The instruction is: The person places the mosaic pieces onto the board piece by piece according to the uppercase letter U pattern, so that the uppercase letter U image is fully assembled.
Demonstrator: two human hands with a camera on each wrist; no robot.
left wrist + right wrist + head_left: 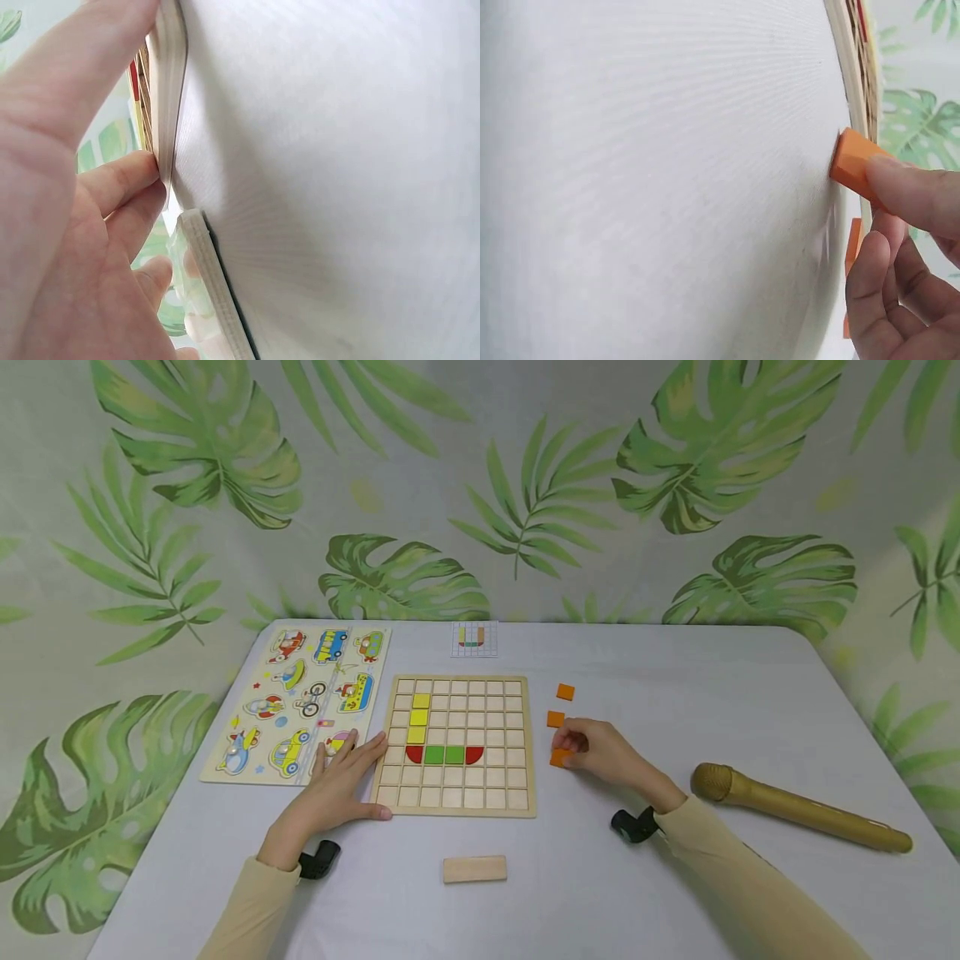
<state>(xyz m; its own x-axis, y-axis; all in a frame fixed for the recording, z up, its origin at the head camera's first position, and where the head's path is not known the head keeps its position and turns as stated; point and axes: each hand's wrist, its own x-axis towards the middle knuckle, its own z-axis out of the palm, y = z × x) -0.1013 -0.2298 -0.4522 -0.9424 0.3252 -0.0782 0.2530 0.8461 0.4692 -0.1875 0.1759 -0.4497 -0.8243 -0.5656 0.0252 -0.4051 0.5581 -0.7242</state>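
Observation:
A square wooden grid board [532, 727] lies mid-table. On it sit a column of yellow tiles [418, 717] and, below, a row of two green tiles [444, 755] between red quarter-round pieces [474, 755]. My left hand [333, 789] has its fingers spread against the board's left side, thumb at the near left corner; in the left wrist view the fingertips [146, 166] touch the board's edge. To the right of the board, my right hand [603, 752] pinches an orange square tile [851, 157] between thumb and finger, close to the table. Two more orange tiles [566, 692] lie beyond it.
A vehicle puzzle board [255, 681] lies at the left, partly under the left fingers. Behind the grid stands a small pattern card [474, 647]. A plain wooden block [475, 869] is in front; a gold microphone [802, 806] lies at the right.

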